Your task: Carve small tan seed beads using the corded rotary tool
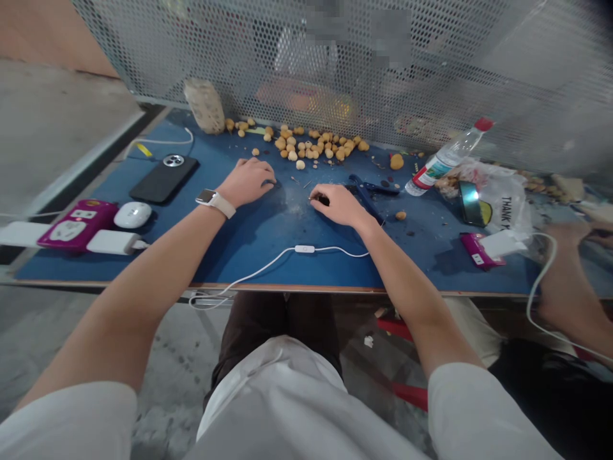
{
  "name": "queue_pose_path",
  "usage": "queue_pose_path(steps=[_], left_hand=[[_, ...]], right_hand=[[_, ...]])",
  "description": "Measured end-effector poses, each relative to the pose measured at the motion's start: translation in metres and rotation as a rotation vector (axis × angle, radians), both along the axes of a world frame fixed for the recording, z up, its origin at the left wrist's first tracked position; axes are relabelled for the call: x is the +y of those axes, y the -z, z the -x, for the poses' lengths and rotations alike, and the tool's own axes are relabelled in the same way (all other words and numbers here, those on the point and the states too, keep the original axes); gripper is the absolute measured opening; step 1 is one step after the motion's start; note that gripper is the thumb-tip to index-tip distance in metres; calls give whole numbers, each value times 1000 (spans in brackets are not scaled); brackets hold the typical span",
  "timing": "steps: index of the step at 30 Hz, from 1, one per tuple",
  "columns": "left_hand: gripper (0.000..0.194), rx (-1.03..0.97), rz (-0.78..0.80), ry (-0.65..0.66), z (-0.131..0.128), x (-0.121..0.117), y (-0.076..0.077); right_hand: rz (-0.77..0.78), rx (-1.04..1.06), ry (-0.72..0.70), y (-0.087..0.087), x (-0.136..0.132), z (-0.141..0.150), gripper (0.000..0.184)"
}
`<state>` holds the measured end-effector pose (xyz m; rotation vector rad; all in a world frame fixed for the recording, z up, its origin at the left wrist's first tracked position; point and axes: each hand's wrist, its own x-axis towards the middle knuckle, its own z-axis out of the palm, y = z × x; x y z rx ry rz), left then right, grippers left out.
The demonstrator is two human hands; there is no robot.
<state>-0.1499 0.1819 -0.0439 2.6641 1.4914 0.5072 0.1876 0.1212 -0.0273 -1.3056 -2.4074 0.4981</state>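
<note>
White cable (261, 272) with an inline switch (304, 249) runs across the desk (268, 233) by the near edge, looping over it left of middle. Near left corner: purple socket block (71, 231) with white plugs, white earbud case (133, 215) just beside it. Toward the near right: second purple socket block (472, 249), white adapter in it; co-worker's arm (569, 281) by the right end. Right hand (338, 203) is mid-desk, right of center, fingers curled to a narrow gap; can't tell if anything small is pinched there. Blue-handled pliers (368, 198) lie just beside its outer side, partly hidden by it. One tan piece (401, 216) lies right of them. Left hand (249, 181) is palm down left of center, fingers loosely bent, thumb apart, nothing visible in its grip; watch (215, 201) on that wrist. Black phone (165, 181) lies near the left edge. Bottle (443, 163), red cap, leans right, next to a clear bag (507, 198) and a dark shiny container (472, 203). Tan round pieces (311, 148) spread loosely along the far edge, beyond both hands. Filled clear bag (205, 105) stands by the far left corner. Perforated panel (215, 51) rises behind.
</note>
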Motion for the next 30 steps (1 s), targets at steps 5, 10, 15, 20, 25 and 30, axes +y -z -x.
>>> queue_pose_path(steps=[5,10,15,20,25,30], left_hand=[[34,26,-71,15,-9,-1,6],[36,29,-78,78,-18,-9,5],[25,91,-111,61,-19,-12,3],[30,152,-87,-8,-11,-9,5],[33,141,-84,4,-10,-10,8],[32,21,-46,104,-23,-13,2]], right_hand=[[2,-4,3,3,2,-1,22],[-18,-4,0,5,3,0,20],[-10,-18,7,2,1,0,19],[8,-23,10,-1,-1,1,19],[28,-21,16,-3,-3,2,19],[17,-12,9,-1,-2,1,21]])
